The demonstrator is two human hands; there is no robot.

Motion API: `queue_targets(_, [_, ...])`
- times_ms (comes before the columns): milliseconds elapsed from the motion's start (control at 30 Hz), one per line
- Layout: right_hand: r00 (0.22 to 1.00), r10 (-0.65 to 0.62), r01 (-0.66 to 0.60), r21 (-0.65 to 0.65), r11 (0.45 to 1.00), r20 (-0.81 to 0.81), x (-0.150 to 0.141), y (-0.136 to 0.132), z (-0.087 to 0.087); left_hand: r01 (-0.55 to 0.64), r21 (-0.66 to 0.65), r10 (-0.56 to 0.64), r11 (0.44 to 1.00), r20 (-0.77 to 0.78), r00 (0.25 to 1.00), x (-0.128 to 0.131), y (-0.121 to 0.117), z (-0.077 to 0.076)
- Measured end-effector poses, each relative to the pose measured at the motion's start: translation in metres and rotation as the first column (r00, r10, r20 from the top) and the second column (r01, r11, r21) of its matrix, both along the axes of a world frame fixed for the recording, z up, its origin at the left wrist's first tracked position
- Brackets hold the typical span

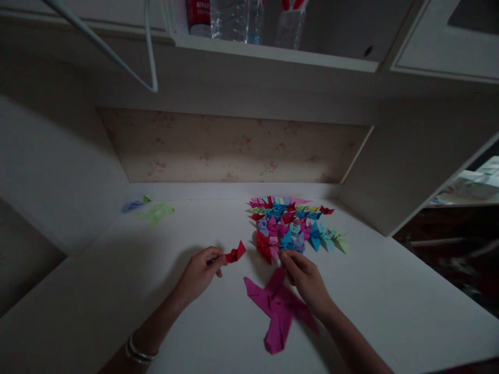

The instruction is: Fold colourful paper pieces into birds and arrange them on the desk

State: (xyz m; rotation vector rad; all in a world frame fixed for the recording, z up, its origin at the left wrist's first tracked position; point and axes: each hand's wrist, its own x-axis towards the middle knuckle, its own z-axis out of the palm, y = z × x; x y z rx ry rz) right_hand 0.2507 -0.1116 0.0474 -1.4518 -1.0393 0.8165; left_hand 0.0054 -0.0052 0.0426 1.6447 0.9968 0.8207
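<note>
My left hand [200, 271] pinches a small red folded paper piece [236, 253] and holds it just above the white desk [117, 291]. My right hand [304, 276] has its fingers closed at the near edge of a cluster of several small colourful folded paper pieces [291, 223]; what its fingertips hold is not clear. Under and beside the right hand lie larger magenta folded paper shapes [277, 311], crossed over each other.
At the desk's back left lie a few loose papers, light green [156, 213] and purple [131, 206]. A shelf [273, 52] above holds clear plastic bottles [234, 19]. Walls close in the desk on both sides; a white rod [150, 57] hangs at top left.
</note>
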Motion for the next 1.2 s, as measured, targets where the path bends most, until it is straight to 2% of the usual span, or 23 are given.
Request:
queue_targets(100, [0.992, -0.104, 0.107, -0.054, 0.993, 0.067, 0.045, -0.010, -0.018, 0.083, 0.097, -0.081, 0.992, -0.029, 0.996, 0.032, 0.015, 0.020])
queue_targets(167, [0.982, -0.166, 0.174, -0.081, 0.981, 0.092, 0.061, -0.016, -0.031, 0.149, 0.184, -0.140, 0.971, -0.065, 0.988, 0.063, 0.030, 0.034])
queue_targets(233, [0.974, -0.206, 0.215, -0.094, 0.972, 0.096, 0.067, -0.020, -0.040, 0.210, 0.281, -0.185, 0.937, -0.112, 0.976, 0.099, 0.046, 0.046])
queue_targets(333, [0.976, -0.202, 0.210, -0.111, 0.971, 0.078, 0.061, -0.022, -0.041, 0.262, 0.483, -0.177, 0.835, -0.216, 0.960, 0.159, 0.069, 0.057])
queue_targets(400, [0.985, -0.143, 0.154, -0.127, 0.980, 0.093, 0.054, -0.021, -0.038, 0.283, 0.545, -0.116, 0.789, -0.321, 0.940, 0.199, 0.080, 0.059])
queue_targets(467, [0.989, -0.060, 0.079, -0.139, 0.987, 0.138, 0.050, -0.019, -0.034, 0.291, 0.569, -0.036, 0.769, -0.416, 0.909, 0.235, 0.085, 0.057])
queue_targets(533, [0.984, -0.009, 0.035, -0.143, 0.989, 0.179, 0.048, -0.018, -0.033, 0.299, 0.565, 0.001, 0.769, -0.469, 0.883, 0.266, 0.086, 0.053])
queue_targets(633, [0.971, 0.006, 0.029, -0.142, 0.989, 0.240, 0.049, -0.017, -0.034, 0.313, 0.542, -0.012, 0.780, -0.488, 0.873, 0.303, 0.087, 0.044])
queue_targets(733, [0.951, 0.035, 0.015, -0.161, 0.987, 0.306, 0.049, -0.015, -0.035, 0.324, 0.519, -0.025, 0.791, -0.503, 0.864, 0.328, 0.090, 0.035])
queue_targets(867, [0.948, 0.048, 0.007, -0.172, 0.985, 0.314, 0.049, -0.012, -0.035, 0.331, 0.492, -0.017, 0.805, -0.539, 0.842, 0.349, 0.093, 0.021])
queue_targets(1033, [0.940, 0.049, 0.008, -0.167, 0.986, 0.336, 0.051, -0.010, -0.038, 0.382, 0.493, -0.027, 0.782, -0.585, 0.811, 0.361, 0.091, 0.011])
queue_targets(1200, [0.936, 0.040, 0.020, -0.167, 0.986, 0.350, 0.051, -0.009, -0.038, 0.443, 0.503, -0.048, 0.742, -0.619, 0.784, 0.364, 0.089, 0.011])
